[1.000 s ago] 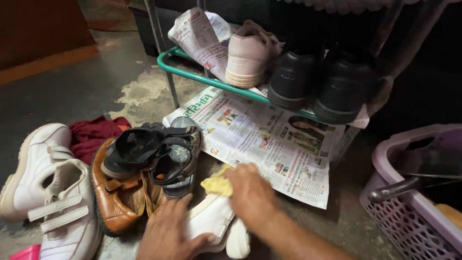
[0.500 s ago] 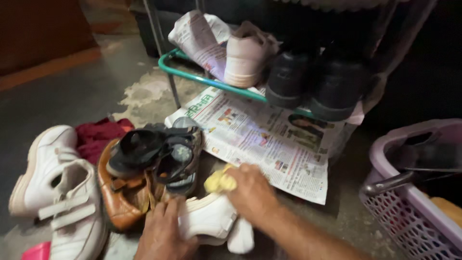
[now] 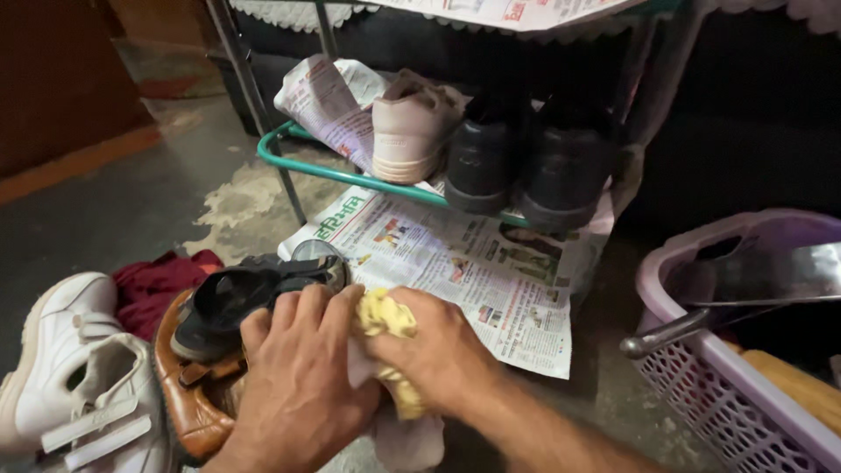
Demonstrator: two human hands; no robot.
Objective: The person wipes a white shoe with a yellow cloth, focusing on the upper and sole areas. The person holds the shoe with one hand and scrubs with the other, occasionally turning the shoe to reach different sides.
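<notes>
Two hands met over one white shoe [image 3: 399,434] near the floor's front: my left hand [image 3: 298,385] clamped it, my right hand [image 3: 438,355] gripped a yellow cloth [image 3: 385,317] against it. Wiping seemed underway; white sneakers [image 3: 74,377] at left lay untouched, while shoes on the far rack [image 3: 346,175] were already placed.
</notes>
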